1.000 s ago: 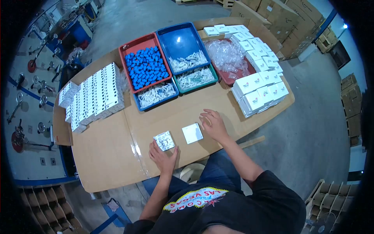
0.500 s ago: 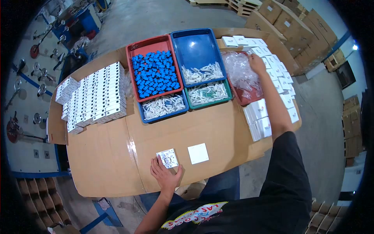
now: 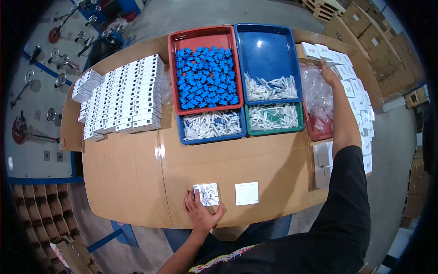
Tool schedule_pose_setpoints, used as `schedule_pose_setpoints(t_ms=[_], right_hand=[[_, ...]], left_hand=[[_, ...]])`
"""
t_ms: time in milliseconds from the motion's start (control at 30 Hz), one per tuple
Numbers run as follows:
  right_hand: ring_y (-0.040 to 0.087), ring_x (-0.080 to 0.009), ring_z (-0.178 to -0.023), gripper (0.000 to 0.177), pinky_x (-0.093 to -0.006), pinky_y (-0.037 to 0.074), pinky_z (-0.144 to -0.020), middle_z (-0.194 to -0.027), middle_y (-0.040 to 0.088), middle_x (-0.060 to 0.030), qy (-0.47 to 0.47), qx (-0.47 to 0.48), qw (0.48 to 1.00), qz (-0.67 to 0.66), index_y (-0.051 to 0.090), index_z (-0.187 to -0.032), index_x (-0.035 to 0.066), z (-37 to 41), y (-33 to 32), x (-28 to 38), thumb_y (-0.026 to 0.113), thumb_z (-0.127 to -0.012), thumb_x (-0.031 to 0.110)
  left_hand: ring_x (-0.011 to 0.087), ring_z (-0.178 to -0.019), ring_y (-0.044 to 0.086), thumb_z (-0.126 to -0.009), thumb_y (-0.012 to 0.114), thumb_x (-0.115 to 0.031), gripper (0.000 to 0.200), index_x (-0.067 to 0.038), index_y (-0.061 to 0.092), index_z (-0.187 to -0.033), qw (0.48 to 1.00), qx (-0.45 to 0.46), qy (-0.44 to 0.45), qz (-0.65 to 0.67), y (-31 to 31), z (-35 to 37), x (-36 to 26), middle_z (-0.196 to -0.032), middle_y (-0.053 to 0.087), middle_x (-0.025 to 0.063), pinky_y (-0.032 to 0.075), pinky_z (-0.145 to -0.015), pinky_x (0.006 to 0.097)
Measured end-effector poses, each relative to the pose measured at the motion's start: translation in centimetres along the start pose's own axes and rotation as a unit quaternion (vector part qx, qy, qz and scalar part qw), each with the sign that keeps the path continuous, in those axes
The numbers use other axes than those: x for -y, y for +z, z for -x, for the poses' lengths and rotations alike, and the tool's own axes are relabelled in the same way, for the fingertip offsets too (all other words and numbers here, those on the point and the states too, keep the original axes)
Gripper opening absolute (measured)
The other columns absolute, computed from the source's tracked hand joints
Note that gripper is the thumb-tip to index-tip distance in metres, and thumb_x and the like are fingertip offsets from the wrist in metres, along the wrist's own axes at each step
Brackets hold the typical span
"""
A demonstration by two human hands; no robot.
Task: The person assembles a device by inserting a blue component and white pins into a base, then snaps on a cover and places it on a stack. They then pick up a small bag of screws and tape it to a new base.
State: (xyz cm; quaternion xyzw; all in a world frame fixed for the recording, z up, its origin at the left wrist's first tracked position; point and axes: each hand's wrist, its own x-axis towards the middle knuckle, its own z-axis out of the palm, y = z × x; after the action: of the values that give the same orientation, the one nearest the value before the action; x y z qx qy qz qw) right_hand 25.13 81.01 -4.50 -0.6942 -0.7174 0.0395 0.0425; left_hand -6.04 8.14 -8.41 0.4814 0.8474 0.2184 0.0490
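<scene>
My left hand point(image 3: 203, 214) rests at the lower left of a square white plate point(image 3: 208, 194) with metal parts on its face. Its fingers are spread, with the fingertips on the left edge and the thumb by the lower right corner. A plain white square plate point(image 3: 247, 193) lies flat to the right, apart from the hand. Far to the right, my right hand point(image 3: 331, 75) is stretched out past the red tray of clear plastic bags point(image 3: 316, 89). Its fingers are closed at the near edge of a small white box point(image 3: 325, 52) in the back row; the exact grip is partly hidden.
Stacked white boxes point(image 3: 125, 96) stand at the left. A red tray point(image 3: 172, 68) holds blue pieces. Two blue trays point(image 3: 264, 45) and a green tray point(image 3: 273, 131) hold small white pieces. More white boxes point(image 3: 358, 100) line the right edge. Cardboard walls border the table's back.
My right hand has moved from above the plastic bags to the back row of white boxes. The left hand remains at the metal-faced plate. The whole view has shifted.
</scene>
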Motion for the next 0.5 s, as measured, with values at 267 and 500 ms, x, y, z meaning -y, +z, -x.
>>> schedule_pose_setpoints(t_ms=[267, 500], right_hand=[[0.058, -0.0454, -0.127, 0.092, -0.0559, 0.032, -0.115, -0.126, 0.068, -0.0242, -0.011, -0.033, 0.997, -0.071, 0.070, -0.127, 0.006, -1.8, -2.9, -3.3, 0.016, -0.099, 0.074], [0.069, -0.0143, -0.087, 0.024, -0.0284, 0.054, -0.077, -0.097, 0.075, -0.0054, -0.094, -0.052, 0.895, -0.434, 0.076, -0.111, 0.002, 8.8, -9.2, -2.3, 0.066, -0.096, 0.017]], left_hand=[[0.0452, -0.140, 0.033, -0.072, 0.082, -0.048, 0.103, 0.001, 0.032, -0.148, 1.000, 0.004, 0.005, -0.002, 0.1, 0.2, 0.0, -0.147, 0.037, 0.0252, 0.025, -0.116, 0.0600], [0.0444, -0.141, 0.032, -0.074, 0.083, -0.052, 0.105, 0.002, 0.032, -0.149, 1.000, 0.004, 0.021, 0.006, -0.5, 0.8, 0.0, -0.147, 0.037, 0.0264, 0.023, -0.117, 0.0590]])
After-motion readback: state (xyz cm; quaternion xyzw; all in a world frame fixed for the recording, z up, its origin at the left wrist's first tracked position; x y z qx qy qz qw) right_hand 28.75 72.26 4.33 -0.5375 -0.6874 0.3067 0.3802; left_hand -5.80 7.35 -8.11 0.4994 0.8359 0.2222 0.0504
